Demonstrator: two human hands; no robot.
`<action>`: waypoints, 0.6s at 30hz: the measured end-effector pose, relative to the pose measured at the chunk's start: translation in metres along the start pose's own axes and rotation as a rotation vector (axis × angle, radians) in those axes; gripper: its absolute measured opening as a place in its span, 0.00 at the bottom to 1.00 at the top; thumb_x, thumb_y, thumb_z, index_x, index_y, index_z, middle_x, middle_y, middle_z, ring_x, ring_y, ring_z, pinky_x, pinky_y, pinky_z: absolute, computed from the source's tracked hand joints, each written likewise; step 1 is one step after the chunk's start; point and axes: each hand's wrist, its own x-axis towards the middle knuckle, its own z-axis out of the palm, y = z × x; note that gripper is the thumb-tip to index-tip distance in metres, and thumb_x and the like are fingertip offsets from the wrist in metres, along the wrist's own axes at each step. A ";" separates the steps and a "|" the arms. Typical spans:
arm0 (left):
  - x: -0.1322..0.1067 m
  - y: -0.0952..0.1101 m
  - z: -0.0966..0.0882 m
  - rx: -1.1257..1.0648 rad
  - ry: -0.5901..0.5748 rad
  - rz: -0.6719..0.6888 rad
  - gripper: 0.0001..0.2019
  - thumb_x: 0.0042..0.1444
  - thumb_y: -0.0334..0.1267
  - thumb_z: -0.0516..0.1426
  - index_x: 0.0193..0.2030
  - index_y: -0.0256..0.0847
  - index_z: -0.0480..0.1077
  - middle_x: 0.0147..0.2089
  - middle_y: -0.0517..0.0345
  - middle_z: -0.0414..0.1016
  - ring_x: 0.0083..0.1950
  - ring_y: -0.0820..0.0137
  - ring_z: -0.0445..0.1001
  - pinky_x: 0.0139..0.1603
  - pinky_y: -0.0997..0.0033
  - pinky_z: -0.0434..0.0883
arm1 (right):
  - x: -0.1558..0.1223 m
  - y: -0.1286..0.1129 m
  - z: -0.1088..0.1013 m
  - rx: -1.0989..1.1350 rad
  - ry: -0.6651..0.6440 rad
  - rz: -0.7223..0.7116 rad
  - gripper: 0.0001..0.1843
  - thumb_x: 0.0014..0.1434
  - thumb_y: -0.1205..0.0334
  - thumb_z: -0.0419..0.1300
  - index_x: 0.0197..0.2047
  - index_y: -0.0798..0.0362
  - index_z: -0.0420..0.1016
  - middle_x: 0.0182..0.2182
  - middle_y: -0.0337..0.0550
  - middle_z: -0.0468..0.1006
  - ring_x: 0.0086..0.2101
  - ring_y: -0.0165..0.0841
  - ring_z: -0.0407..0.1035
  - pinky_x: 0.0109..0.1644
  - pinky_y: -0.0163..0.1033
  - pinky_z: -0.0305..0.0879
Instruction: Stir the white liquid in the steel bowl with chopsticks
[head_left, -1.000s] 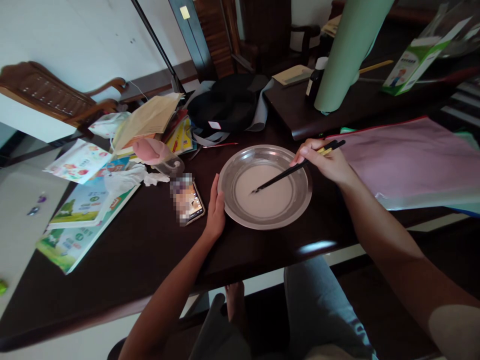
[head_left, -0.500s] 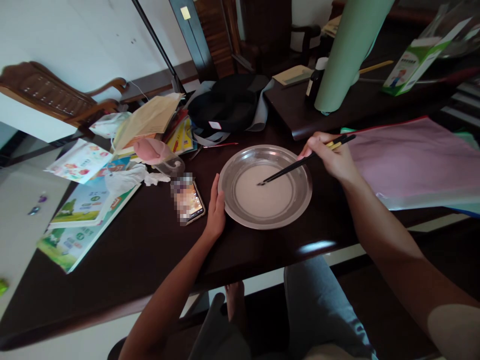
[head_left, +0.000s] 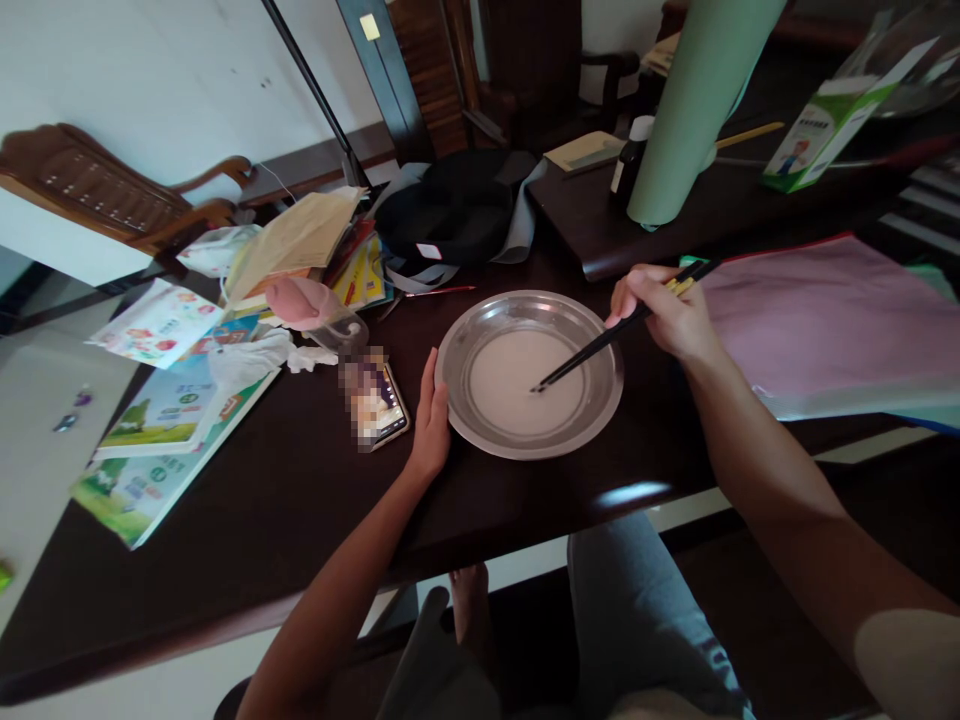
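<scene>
A round metal plate (head_left: 600,400) sits on the dark table and holds a pale whitish liquid (head_left: 517,385). My right hand (head_left: 664,315) is closed round a pair of black chopsticks (head_left: 592,348), whose tips dip into the liquid right of the plate's middle. My left hand (head_left: 431,425) rests flat against the plate's left rim, fingers stretched out and together. A phone (head_left: 375,400) lies just left of that hand.
Picture books (head_left: 169,420), papers, a pink object and crumpled plastic crowd the table's left. A black bag (head_left: 457,210) lies behind the plate. A pink plastic folder (head_left: 825,320) lies at the right. A green roll (head_left: 690,110) and a box stand at the back.
The chopstick tips have swept across the liquid from the left part to right of the middle, my right hand shifting slightly right. The left hand and plate stay still.
</scene>
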 end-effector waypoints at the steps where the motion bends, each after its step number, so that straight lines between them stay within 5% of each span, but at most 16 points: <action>1: 0.000 0.000 0.000 0.002 0.000 -0.001 0.31 0.65 0.55 0.48 0.72 0.50 0.52 0.76 0.57 0.49 0.76 0.63 0.49 0.75 0.58 0.46 | -0.001 0.000 0.001 0.006 -0.038 0.012 0.23 0.61 0.46 0.59 0.20 0.50 0.73 0.19 0.40 0.76 0.24 0.32 0.71 0.32 0.40 0.65; 5: 0.000 0.000 0.000 -0.003 -0.004 -0.008 0.30 0.65 0.55 0.48 0.72 0.51 0.51 0.76 0.58 0.48 0.75 0.63 0.50 0.75 0.57 0.46 | -0.004 -0.005 0.006 -0.071 -0.173 0.047 0.20 0.59 0.44 0.60 0.25 0.50 0.76 0.24 0.40 0.79 0.29 0.33 0.74 0.39 0.40 0.68; 11: -0.001 0.000 0.000 -0.002 -0.004 -0.004 0.30 0.65 0.54 0.47 0.72 0.51 0.51 0.76 0.58 0.49 0.76 0.64 0.49 0.75 0.58 0.45 | 0.000 -0.002 0.001 -0.039 0.026 -0.009 0.22 0.60 0.44 0.60 0.20 0.49 0.73 0.20 0.39 0.75 0.23 0.33 0.70 0.33 0.41 0.67; 18: -0.001 0.004 0.000 0.006 0.002 -0.018 0.30 0.65 0.55 0.47 0.72 0.51 0.52 0.76 0.58 0.49 0.75 0.63 0.50 0.75 0.56 0.46 | -0.005 -0.006 0.006 -0.102 -0.161 0.059 0.19 0.59 0.43 0.60 0.26 0.48 0.76 0.25 0.40 0.79 0.31 0.34 0.75 0.39 0.41 0.70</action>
